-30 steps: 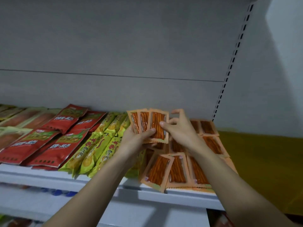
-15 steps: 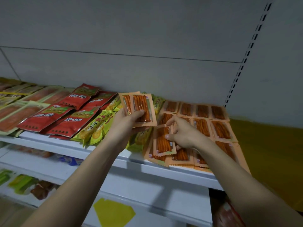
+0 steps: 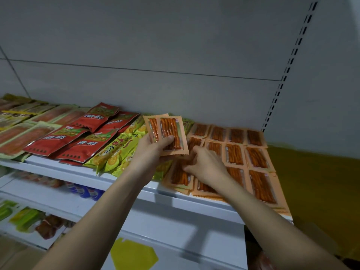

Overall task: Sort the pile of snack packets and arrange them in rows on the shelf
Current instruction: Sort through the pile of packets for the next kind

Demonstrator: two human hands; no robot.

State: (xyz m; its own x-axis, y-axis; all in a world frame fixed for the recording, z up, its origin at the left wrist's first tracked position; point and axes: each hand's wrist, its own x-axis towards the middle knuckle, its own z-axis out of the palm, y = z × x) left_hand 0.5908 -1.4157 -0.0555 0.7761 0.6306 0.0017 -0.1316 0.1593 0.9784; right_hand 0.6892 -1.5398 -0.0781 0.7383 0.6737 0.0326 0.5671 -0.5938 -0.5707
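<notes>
Head view, mid-frame: my left hand (image 3: 153,148) clamps a small fan of orange packets (image 3: 171,133) upright, thumb across the front one; how many sit behind is hidden. My right hand (image 3: 204,166) lies knuckles-up on the orange rows (image 3: 253,152) at right of the white shelf (image 3: 124,180), fingertips curled on a packet (image 3: 180,173) partly covered by my palm. Red packets (image 3: 78,139) and yellow-green packets (image 3: 116,152) fill the shelf's left. Lower shelves at lower left are blurred.
</notes>
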